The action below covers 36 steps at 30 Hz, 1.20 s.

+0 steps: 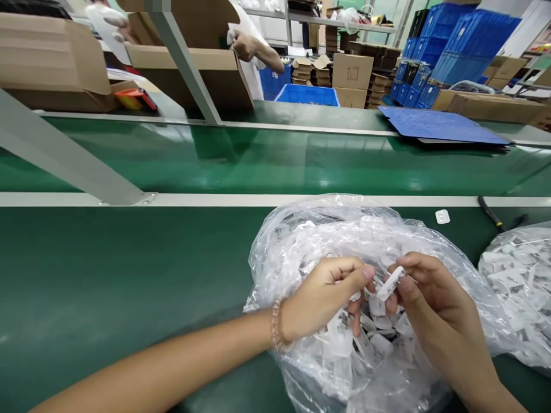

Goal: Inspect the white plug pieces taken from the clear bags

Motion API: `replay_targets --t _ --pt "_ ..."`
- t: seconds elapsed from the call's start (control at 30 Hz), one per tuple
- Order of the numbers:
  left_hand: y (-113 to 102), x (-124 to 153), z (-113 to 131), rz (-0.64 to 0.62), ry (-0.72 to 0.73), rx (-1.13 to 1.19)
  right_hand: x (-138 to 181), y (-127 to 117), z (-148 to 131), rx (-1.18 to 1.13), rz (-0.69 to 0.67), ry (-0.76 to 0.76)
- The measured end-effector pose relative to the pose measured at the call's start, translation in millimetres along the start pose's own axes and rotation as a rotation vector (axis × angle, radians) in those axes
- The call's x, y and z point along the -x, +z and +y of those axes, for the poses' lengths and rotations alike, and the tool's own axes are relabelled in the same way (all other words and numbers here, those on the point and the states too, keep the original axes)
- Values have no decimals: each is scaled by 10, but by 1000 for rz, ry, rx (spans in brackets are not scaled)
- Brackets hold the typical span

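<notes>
Over a clear plastic bag of small white plastic parts, both my hands are raised close together. My right hand pinches a small white plastic piece, oblong, with thin wire-like ends beside it. My left hand, with a beaded bracelet on its wrist, has thumb and forefinger pressed together just left of that piece. Whatever sits between those fingertips is too small to make out. Loose white parts fill the open bag below my fingers.
A second bag of white parts lies at right, near black-handled pliers and a small white square piece. Beyond the green conveyor belt are a blue sheet, cardboard boxes and another person's hand. A grey post slants at left.
</notes>
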<state>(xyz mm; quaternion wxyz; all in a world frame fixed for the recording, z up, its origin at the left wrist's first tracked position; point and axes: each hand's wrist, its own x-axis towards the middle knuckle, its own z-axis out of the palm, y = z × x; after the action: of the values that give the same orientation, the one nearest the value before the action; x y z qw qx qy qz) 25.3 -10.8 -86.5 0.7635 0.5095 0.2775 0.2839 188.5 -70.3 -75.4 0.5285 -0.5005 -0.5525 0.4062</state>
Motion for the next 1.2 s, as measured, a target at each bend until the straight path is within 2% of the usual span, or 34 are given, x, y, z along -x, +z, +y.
replay_targets --t 0.1,0.2,0.3,0.37,0.43,0.53,0.67,0.87,1.03,1.2 --pt "-18 28 35 8 159 -138 -4 -17 11 -160 -68 51" --pt "-30 61 74 -16 501 -444 1 -23 12 -268 -69 60" --pt "-27 89 76 98 813 -697 25 -31 22 -323 -98 97" --pt "-27 104 67 139 939 -791 43 -32 34 -353 -83 135" --pt "-39 118 68 110 1014 -846 53 -30 45 -378 -92 158" --pt "-73 141 94 57 1030 -906 49 -21 49 -410 -142 156" --pt "-109 164 119 14 1014 -991 40 -2 28 -464 -140 213" --pt "-116 190 137 -1 1037 -1053 55 8 31 -529 -163 288" --pt "-98 228 220 -92 987 -1116 44 25 16 -549 -201 306" --pt "-90 241 263 -47 1021 -1061 59 73 -47 -457 -167 279"
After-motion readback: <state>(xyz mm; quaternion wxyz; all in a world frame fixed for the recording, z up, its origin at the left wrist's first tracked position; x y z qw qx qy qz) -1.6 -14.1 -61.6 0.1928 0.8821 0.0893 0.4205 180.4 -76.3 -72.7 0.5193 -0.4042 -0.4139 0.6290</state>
